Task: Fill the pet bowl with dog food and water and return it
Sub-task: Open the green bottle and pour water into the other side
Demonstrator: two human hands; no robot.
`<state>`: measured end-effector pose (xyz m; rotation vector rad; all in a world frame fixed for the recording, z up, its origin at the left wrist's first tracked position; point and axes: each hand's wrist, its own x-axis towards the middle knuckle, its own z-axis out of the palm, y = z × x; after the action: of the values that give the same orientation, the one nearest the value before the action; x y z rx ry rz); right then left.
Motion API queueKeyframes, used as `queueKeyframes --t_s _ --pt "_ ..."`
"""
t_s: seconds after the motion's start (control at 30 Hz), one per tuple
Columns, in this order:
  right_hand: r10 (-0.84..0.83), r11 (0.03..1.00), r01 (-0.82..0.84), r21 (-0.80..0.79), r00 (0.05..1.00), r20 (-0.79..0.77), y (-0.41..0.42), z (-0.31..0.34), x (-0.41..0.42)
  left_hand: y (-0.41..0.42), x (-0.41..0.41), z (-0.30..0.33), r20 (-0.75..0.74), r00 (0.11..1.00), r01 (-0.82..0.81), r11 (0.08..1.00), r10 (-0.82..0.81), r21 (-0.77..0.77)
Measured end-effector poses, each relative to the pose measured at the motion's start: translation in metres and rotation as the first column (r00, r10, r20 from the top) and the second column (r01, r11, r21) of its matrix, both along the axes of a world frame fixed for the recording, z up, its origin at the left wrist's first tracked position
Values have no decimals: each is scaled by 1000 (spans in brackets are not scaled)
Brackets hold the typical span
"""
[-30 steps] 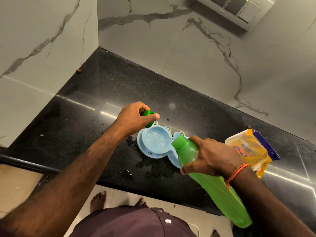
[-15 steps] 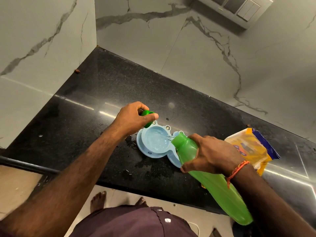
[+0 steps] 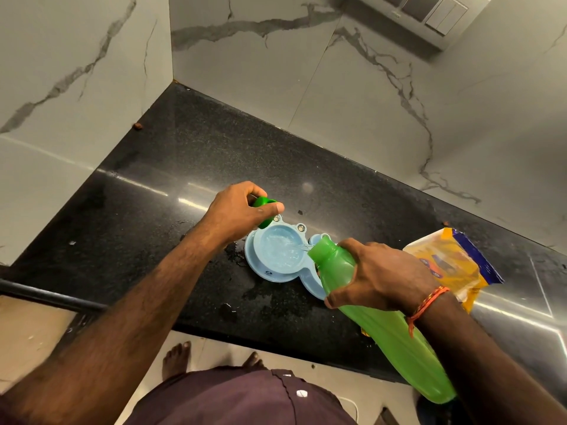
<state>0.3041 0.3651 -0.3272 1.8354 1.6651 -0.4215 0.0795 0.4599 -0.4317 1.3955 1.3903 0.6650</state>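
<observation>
Water going into the pet bowl

Bottle [image 3: 380, 326] is green plastic, tilted with its open mouth low over the blue pet bowl [image 3: 277, 256]. Right hand [image 3: 380, 280] is wrapped around the bottle's upper body, fingers and thumb curled on it, an orange thread band [image 3: 426, 305] on the wrist. A thin stream of water runs from the mouth into the left round compartment, which already holds clear water with ripples. Left hand [image 3: 242, 210] is curled around the green cap [image 3: 265, 211], holding it just above the bowl's far-left edge; whether the cap touches the bowl is not clear.

Pet bowl sits flat on the black speckled tabletop [image 3: 199, 154], near the front edge, between the two hands. It has two compartments; the right one is mostly hidden behind the bottle and right hand, contents not visible. Small round bumps stand on the bowl's far rim. Wet splashes lie on the tabletop around the bowl's left and front sides.

Yellow and blue food bag [image 3: 451, 265] lies on the tabletop to the right of the bowl, behind the right hand, top open. Marble-look wall [image 3: 306, 72] backs the tabletop. Bare feet [image 3: 178, 358] and a dark purple garment [image 3: 239, 397] show below the edge.
</observation>
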Motion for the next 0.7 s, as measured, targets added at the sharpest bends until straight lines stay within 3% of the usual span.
queueKeyframes --t_s 0.23,0.7 --pt "-2 1000 3 20 1000 -9 0 -1 -2 -1 1 -1 -8 1000 4 1000 -4 15" --pt "-16 961 101 259 950 -312 -8 -10 -10 0 -4 47 -89 991 114 985 -103 133"
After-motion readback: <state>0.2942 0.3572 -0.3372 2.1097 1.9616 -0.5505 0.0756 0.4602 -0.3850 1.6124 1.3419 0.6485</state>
